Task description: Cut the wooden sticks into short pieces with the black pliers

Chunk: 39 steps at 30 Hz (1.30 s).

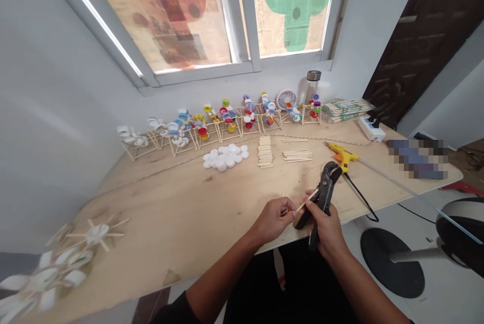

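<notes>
Round plastic bottle caps [223, 157] are laid on the plywood tabletop [159, 213], left of stacked wooden sticks [265, 152], with stick-framed cap models [230, 118] ranged behind them.

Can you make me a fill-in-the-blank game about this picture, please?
The left hand holds a thin wooden ____.
The right hand holds a ____ cutter.
The glue gun is ____.
The bottle caps in the pile are ____.

Answers: stick, black, yellow, white.

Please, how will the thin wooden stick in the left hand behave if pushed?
The thin wooden stick is likely light and fairly stiff, as it looks straight between the left hand and the black pliers. Being so slender, it could snap if bent hard.
</notes>
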Tool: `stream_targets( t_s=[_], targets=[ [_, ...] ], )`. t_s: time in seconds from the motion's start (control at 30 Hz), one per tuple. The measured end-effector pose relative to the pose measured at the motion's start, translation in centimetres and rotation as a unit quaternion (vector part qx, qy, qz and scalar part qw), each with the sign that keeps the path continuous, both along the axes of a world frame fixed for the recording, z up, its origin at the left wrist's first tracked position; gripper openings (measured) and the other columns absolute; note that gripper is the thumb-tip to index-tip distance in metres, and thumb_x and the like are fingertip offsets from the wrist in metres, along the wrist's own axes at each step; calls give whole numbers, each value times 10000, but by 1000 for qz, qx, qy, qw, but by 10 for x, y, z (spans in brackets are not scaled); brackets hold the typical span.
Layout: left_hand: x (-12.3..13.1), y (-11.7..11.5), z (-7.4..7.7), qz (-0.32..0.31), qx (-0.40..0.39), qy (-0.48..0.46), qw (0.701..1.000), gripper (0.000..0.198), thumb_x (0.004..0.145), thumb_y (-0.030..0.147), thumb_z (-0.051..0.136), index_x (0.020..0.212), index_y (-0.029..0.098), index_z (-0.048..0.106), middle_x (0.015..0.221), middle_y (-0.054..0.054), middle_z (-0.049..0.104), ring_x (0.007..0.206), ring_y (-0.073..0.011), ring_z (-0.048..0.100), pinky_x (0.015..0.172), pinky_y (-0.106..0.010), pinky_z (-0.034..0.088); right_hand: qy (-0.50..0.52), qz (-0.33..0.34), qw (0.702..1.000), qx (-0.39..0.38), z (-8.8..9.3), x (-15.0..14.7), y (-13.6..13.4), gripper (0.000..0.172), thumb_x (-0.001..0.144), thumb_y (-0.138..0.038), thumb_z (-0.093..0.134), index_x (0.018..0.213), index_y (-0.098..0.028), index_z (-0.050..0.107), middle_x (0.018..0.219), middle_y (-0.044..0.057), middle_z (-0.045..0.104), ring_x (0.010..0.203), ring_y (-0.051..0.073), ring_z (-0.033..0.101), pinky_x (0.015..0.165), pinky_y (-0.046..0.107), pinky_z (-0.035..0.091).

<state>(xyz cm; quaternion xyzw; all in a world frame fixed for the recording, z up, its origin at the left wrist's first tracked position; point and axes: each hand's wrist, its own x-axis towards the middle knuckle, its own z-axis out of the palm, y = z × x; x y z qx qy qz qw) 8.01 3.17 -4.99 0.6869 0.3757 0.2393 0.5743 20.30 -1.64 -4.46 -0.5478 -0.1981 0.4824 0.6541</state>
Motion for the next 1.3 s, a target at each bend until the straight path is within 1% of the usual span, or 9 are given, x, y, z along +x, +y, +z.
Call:
stream_targets(
  t_s=[0.1,0.17,0.27,0.37,0.43,0.63,0.97,1.13,1.3],
  targets=[
    [-7,1,-2,6,46,28,999,231,772,361,470,781,148,561,648,11,545,555,-93,454,501,-193,319,-9,-12,1000,9,-1,-2,2,420,595,-349,722,933,-145,577,623,-11,614,532,124,553,504,225,447],
    [-12,4,-1,53,99,76,991,224,796,349,435,817,163,559,647,9,556,563,-104,477,512,-200,328,-5,-22,1000,21,-1,-3,2,385,607,-336,715,913,-151,573,646,-11,613,538,116,545,503,219,442],
    [-18,12,3,123,187,203,953,200,814,335,417,842,183,545,646,3,576,579,-122,517,541,-214,339,0,-34,999,34,-1,-4,2,351,607,-318,715,887,-156,575,674,-16,609,560,108,543,525,214,441],
    [-16,18,5,83,250,358,896,173,807,337,442,881,206,526,717,-17,617,655,-153,563,557,-225,339,10,-32,999,35,-1,-3,0,345,605,-312,717,881,-161,575,689,-21,608,567,104,544,537,213,443],
    [-13,20,3,40,271,414,868,145,806,313,444,883,214,518,773,-30,633,706,-172,577,558,-231,336,18,-28,999,31,-2,-2,-1,345,608,-312,716,887,-166,574,692,-24,608,571,103,545,541,211,445],
    [-15,36,-1,3,293,438,850,107,820,262,419,870,220,504,808,-30,640,721,-181,585,571,-240,339,26,-14,999,36,-3,-1,-2,337,630,-313,703,905,-171,570,703,-22,612,578,106,552,555,219,452],
    [-23,118,10,55,324,483,812,182,873,288,331,947,184,462,904,-99,620,828,-213,582,644,-272,363,21,-10,999,27,-3,0,-1,346,628,-347,701,898,-167,579,717,-3,615,579,122,553,564,235,459],
    [-21,130,3,60,329,482,810,167,868,261,340,949,174,458,910,-115,611,840,-218,583,657,-281,371,7,-9,999,31,-5,1,-1,341,633,-362,692,886,-162,583,729,12,609,584,140,557,569,259,466],
    [-26,133,1,82,330,448,827,150,836,238,389,959,205,469,1011,-76,594,889,-203,568,675,-265,373,12,-1,1000,22,-5,2,-1,348,648,-356,683,911,-159,572,738,19,610,588,140,556,566,258,468]
  ],
)
